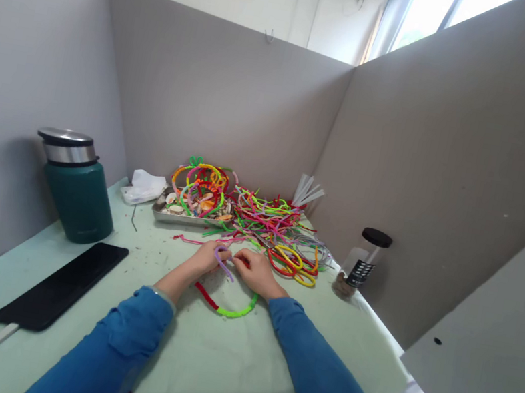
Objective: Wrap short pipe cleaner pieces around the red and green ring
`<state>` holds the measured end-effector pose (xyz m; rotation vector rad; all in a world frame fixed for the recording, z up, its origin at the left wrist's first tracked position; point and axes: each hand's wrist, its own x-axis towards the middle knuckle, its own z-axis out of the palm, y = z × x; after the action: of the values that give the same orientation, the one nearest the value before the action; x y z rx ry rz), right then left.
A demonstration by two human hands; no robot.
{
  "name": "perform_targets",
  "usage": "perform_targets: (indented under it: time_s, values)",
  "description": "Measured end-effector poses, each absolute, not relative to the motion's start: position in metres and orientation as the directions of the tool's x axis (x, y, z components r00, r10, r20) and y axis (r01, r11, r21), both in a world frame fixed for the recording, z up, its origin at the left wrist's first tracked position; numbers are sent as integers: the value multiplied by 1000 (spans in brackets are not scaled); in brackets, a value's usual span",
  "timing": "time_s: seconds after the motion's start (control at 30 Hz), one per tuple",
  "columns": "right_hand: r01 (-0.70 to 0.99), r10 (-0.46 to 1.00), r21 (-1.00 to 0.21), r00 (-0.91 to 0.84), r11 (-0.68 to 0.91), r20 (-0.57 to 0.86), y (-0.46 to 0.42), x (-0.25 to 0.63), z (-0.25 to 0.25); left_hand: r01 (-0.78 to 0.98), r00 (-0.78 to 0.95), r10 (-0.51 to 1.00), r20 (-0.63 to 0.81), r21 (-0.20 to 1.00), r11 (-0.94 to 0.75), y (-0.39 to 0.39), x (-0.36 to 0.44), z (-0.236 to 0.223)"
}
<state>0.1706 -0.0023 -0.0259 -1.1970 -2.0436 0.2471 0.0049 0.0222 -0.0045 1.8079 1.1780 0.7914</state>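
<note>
Close together over the middle of the table, both my hands are closed in pinches. My left hand (211,258) grips a purple pipe cleaner (224,266), bent into a curve with its loose end hanging forward. My right hand (254,271) has its fingertips pressed together just beside the purple piece; what lies between them is too small to make out. Below the hands curves a fuzzy red and green hoop (234,315), its upper part hidden behind them. Right of my right hand lie red and yellow pipe-cleaner loops (298,267).
Behind the hands, a metal tray (187,219) holds colourful hoops and shell-like pieces, next to a heap of pipe cleaners (269,215). A teal bottle (79,198) and a phone (61,286) with a cable are left. A black-lidded jar (360,268) stands right. Grey partitions enclose the table.
</note>
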Motion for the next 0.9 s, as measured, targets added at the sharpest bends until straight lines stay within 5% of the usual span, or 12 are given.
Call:
perform_targets:
  time_s: [0.47, 0.9]
  values:
    - [677, 814, -496, -284, 544, 506, -1, 171, -25, 496, 276, 961, 32, 851, -171, 23, 8, -3]
    - [674, 813, -500, -274, 543, 513, -1, 172, -25, 335, 318, 944, 87, 921, -198, 31, 6, -10]
